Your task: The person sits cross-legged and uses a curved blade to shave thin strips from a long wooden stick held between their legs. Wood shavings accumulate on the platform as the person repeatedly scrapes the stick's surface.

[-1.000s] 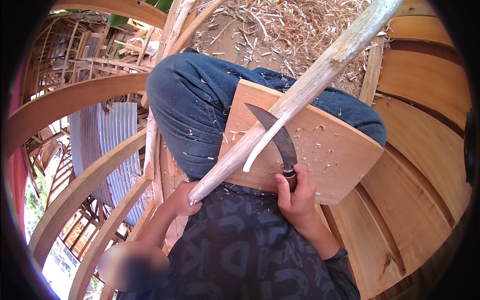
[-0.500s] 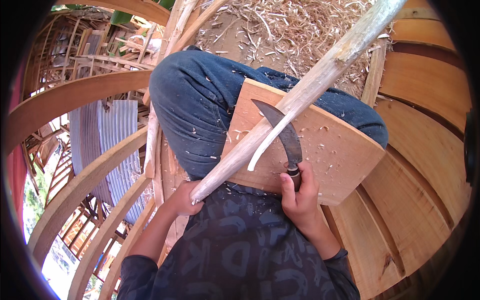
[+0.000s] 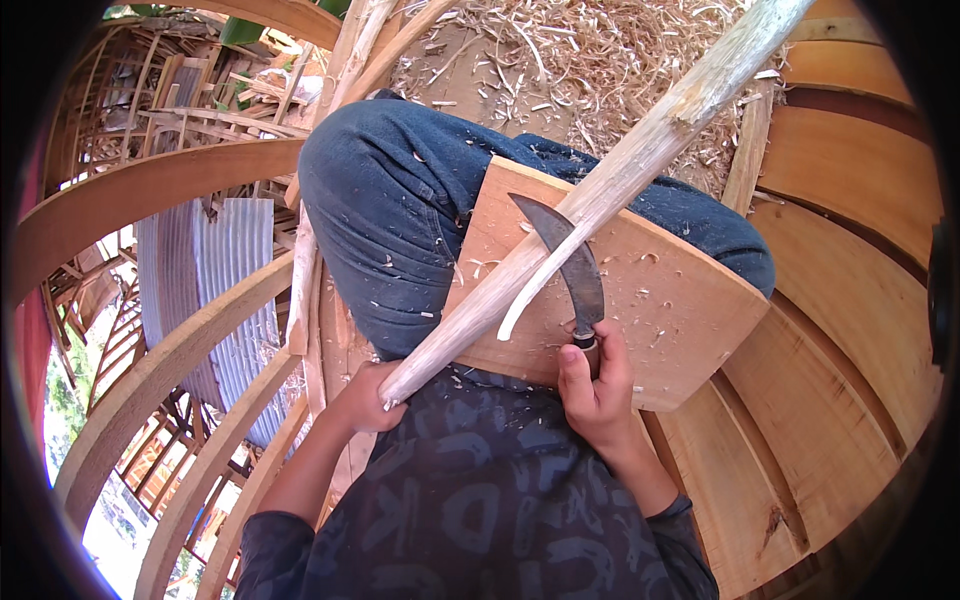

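A long pale wooden pole runs slantwise from the far right down to my left hand, which is wrapped round its near end. My right hand grips the dark handle of a curved sickle knife. The blade lies across the pole, its tip showing beyond the far side. A pale strip of wood is peeled up at the blade and still seems joined to the pole. Beneath both, a flat wooden board rests across my lap, scattered with small shavings.
Curved planks form a wall on my right. Bent wooden ribs rise on the left, with corrugated metal sheets beyond them. A heap of wood shavings covers the floor ahead.
The sickle knife and my right hand have shifted very slightly to the left along the pole. My left hand and the pole look unmoved.
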Demonstrator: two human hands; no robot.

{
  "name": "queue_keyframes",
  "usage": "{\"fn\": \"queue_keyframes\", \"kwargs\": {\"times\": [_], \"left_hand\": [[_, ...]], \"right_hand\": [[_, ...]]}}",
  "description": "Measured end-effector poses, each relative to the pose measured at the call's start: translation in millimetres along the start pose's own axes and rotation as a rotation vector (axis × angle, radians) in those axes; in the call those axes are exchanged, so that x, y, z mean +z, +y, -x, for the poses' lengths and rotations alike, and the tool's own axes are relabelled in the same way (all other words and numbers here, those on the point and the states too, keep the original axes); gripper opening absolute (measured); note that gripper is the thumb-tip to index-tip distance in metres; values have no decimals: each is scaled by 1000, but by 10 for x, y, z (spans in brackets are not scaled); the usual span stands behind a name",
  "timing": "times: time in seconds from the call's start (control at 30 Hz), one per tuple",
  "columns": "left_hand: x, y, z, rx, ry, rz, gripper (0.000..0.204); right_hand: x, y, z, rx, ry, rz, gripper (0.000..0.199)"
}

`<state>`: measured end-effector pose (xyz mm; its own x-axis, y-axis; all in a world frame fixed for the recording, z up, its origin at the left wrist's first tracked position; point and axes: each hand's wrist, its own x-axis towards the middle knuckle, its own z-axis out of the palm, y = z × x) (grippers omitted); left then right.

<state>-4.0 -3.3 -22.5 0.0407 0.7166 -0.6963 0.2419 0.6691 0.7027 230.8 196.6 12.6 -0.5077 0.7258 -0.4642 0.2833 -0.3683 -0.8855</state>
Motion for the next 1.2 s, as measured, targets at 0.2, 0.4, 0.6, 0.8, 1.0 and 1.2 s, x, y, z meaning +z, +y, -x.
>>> {"fn": "queue_keyframes", "kwargs": {"times": [0.2, 0.4, 0.6, 0.8, 1.0, 1.2], "left_hand": [[-22, 65, -13, -43, -24, 20, 41], [3, 16, -18, 25, 37, 25, 32], [-21, 37, -4, 0, -1, 14, 40], [-18, 22, 3, -29, -10, 28, 39], [-14, 19, 4, -33, -10, 17, 40], [15, -3, 3, 1, 10, 5, 44]], "right_hand": [[34, -64, -57, -293, 94, 423, 26], [34, -56, -55, -290, 106, 442, 26], [37, -31, -61, -301, 111, 434, 27], [63, -38, -45, -287, 122, 478, 28], [18, -5, -73, -276, 83, 380, 25], [51, -254, 0, 277, -63, -598, 18]]}}
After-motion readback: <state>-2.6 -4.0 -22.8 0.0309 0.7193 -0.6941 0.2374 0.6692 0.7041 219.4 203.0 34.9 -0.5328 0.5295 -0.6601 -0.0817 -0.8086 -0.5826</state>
